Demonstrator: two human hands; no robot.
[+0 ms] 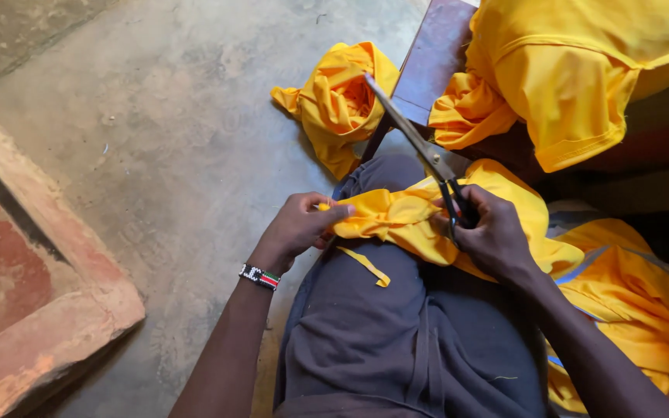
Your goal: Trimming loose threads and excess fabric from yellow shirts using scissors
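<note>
Your left hand (301, 224) pinches the bunched edge of the yellow cloth (412, 220) that lies across your lap, thumb and fingers closed tight on the fold, while your right hand (489, 232) is closed through the handles of the scissors (420, 143), whose blades point up and away from you, shut or nearly so as far as the angle lets you tell. The risk here is the gathered fabric: with several layers crumpled together between your hands, a cut could pass through a fold you did not mean to touch, and your left fingertips sit close to where the blades would come down. A loose yellow strip (367, 265) hangs from the cloth onto your dark trousers (396, 333) and could snag or drag the edge off line. Counting what lies about: one pair of scissors, one beaded wristband (259, 276) on your left wrist, one crumpled yellow bundle (338, 101) on the concrete floor (172, 131), one larger yellow garment (574, 70) draped over the dark wooden seat (431, 58), and a further yellow heap (636, 310) at your right side, so four yellow pieces besides the strip.
</note>
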